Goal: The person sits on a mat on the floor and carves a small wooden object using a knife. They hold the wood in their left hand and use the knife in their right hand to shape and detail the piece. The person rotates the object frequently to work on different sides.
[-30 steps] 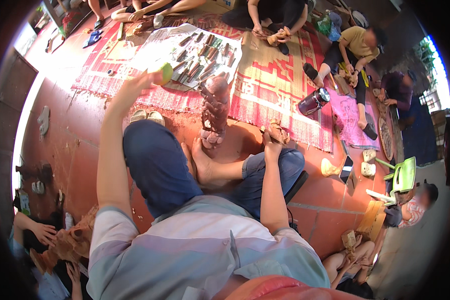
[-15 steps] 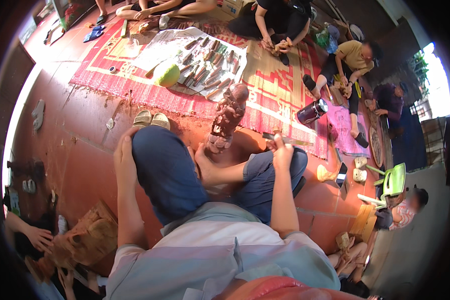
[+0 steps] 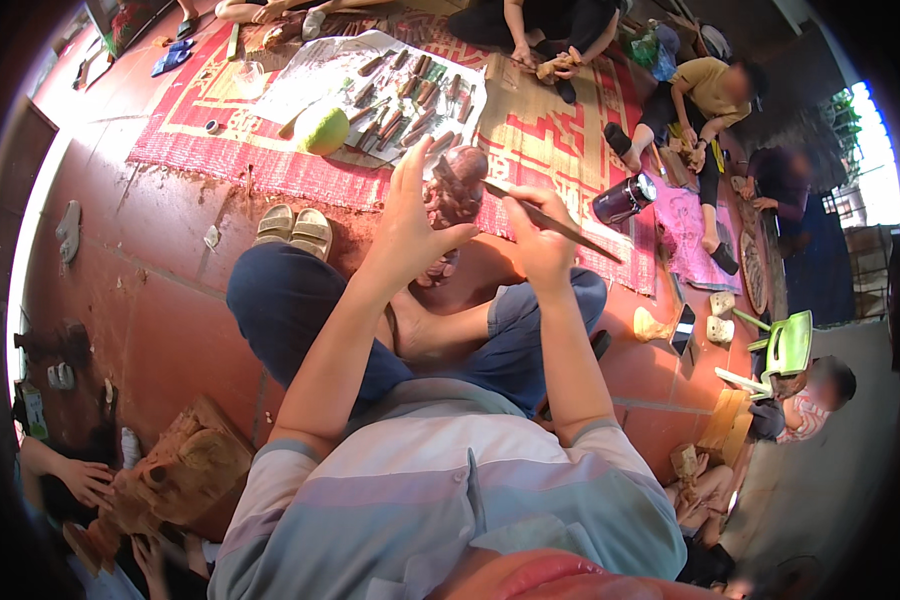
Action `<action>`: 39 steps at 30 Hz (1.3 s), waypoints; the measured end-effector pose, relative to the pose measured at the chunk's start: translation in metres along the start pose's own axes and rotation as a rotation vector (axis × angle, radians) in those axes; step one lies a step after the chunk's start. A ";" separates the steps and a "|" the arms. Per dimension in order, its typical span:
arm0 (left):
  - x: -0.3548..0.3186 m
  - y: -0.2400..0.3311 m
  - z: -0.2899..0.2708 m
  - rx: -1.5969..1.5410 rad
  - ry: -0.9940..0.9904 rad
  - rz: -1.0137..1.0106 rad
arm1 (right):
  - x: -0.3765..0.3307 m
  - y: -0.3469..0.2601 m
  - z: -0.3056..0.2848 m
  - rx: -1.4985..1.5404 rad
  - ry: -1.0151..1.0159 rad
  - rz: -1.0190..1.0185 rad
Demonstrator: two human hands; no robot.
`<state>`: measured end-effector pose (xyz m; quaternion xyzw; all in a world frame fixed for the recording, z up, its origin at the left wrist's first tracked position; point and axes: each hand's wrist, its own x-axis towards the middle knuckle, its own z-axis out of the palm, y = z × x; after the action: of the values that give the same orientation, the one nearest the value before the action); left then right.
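A reddish-brown carved wooden figure [image 3: 457, 190] stands upright on the floor in front of my crossed legs. My left hand [image 3: 407, 228] is raised at its left side, fingers stretched and thumb apart, covering part of it; whether the palm touches the wood I cannot tell. My right hand [image 3: 547, 238] is closed round a slim carving chisel [image 3: 585, 241], just right of the figure. One end of the chisel points toward the figure's upper part, and the other slants down to the right.
Beyond the figure, a red patterned mat [image 3: 205, 130] holds a white sheet [image 3: 315, 72] with several wooden-handled tools and a green round fruit [image 3: 321, 130]. A dark cylinder [image 3: 624, 199] lies right. Sandals [image 3: 295, 232] sit by my left knee. Other people sit around; a green chair [image 3: 790, 352] stands right.
My left hand has left my knee and risen to the figure's left side. My right hand has moved up and left toward the figure, turning the chisel.
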<state>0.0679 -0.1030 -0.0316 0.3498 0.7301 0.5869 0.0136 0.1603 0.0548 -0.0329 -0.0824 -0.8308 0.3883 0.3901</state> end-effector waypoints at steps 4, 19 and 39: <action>0.004 -0.009 0.020 0.099 0.043 0.062 | 0.015 0.004 0.008 -0.003 -0.079 -0.101; 0.011 -0.015 0.046 -0.089 0.032 -0.151 | 0.031 0.021 0.000 0.058 -0.119 -0.088; 0.012 -0.014 0.043 -0.054 0.070 -0.297 | 0.037 0.055 0.009 0.411 -0.100 0.040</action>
<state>0.0705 -0.0613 -0.0522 0.2169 0.7578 0.6095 0.0843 0.1196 0.1035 -0.0533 0.0018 -0.7508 0.5609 0.3490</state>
